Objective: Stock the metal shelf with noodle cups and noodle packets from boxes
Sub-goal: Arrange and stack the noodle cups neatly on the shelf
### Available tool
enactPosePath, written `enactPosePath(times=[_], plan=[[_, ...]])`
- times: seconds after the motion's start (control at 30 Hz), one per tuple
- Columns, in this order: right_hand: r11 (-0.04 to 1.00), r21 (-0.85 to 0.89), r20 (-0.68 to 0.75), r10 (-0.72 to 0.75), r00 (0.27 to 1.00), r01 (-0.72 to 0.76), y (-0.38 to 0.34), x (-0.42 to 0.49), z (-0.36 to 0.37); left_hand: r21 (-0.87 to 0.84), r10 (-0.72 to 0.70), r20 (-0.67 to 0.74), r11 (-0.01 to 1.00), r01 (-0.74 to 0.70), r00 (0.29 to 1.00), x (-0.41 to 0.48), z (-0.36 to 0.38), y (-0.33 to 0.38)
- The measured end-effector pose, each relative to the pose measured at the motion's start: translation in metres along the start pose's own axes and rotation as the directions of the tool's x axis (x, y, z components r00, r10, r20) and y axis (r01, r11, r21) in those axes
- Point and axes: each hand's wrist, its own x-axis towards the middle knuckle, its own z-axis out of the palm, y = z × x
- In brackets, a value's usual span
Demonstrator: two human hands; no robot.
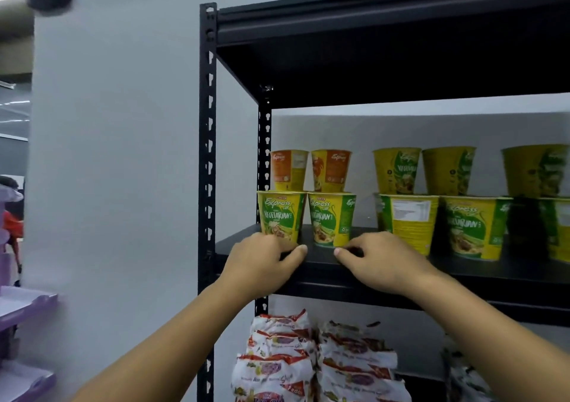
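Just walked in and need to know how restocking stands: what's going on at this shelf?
A person is working at the black metal shelf. The left hand is at the base of the leftmost green cup, the right hand beside the base of the next cup; whether either grips is unclear. Along this level more cups stand two tiers high, and noodle packets are piled on the level below.
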Motion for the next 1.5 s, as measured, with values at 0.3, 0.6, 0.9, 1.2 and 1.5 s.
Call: enactPosePath(times=[0.3, 0.6, 0.9, 1.2, 1.5], plan=[[0.992, 0.110, 0.057, 0.051, 0.997, -0.057, -0.005, 0.000, -0.008, -0.238, -0.065, -0.096, 0.970, 0.040, 0.993, -0.002, 0.006, -0.005], [0.861, 0.441, 0.119, 0.222, 0.968, -0.252, -0.017, 0.025, -0.023, -0.567, -0.346, -0.164, 0.800, 0.199, 0.924, 0.014, -0.018, -0.016], [0.676, 0.647, 0.113, 0.374, 0.921, -0.354, -0.028, 0.064, -0.005, -0.686, -0.349, 0.094, 0.656, 0.315, 0.932, 0.047, -0.026, -0.020], [0.618, 0.721, 0.058, 0.398, 0.916, -0.315, -0.016, 0.073, 0.018, -0.824, -0.308, 0.260, 0.423, 0.376, 0.915, 0.066, -0.019, -0.031], [0.611, 0.735, 0.078, 0.355, 0.932, -0.294, -0.011, 0.076, 0.019, -0.822, -0.242, 0.247, 0.461, 0.335, 0.938, 0.065, -0.010, -0.043]])
